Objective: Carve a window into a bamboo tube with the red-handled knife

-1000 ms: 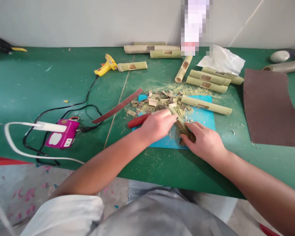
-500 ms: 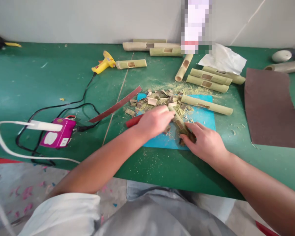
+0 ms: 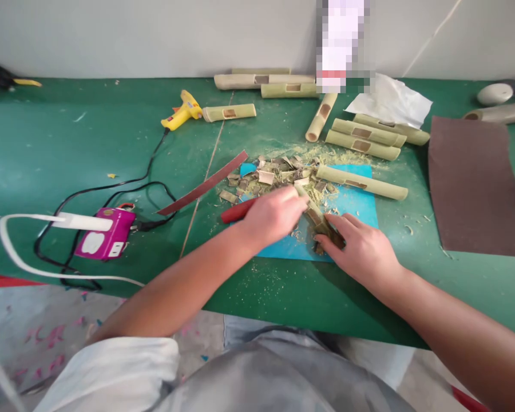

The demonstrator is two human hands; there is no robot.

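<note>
A short bamboo tube (image 3: 314, 213) lies slantwise over the blue sheet (image 3: 298, 250). My left hand (image 3: 277, 214) is closed around its far end, fingers curled over it. Around the near end wraps my right hand (image 3: 360, 243), thumb on one side and fingers on the other; both hands hide much of the tube. A red handle-like thing (image 3: 238, 212) sticks out beside my left hand, its other end hidden. Beyond the left hand is a heap of bamboo chips (image 3: 278, 171) and shavings. Another notched bamboo tube (image 3: 363, 183) rests on the sheet's far side.
Several notched bamboo tubes (image 3: 363, 145) lie at the back. To the left are a yellow glue gun (image 3: 182, 111), a purple power strip (image 3: 107, 233) with cords, and a narrow reddish strip (image 3: 203, 183). A brown sheet (image 3: 478, 189) lies at right, near white paper (image 3: 390, 103).
The view has shifted very slightly. Both hands keep the same hold on the bamboo tube, with hardly any movement.
</note>
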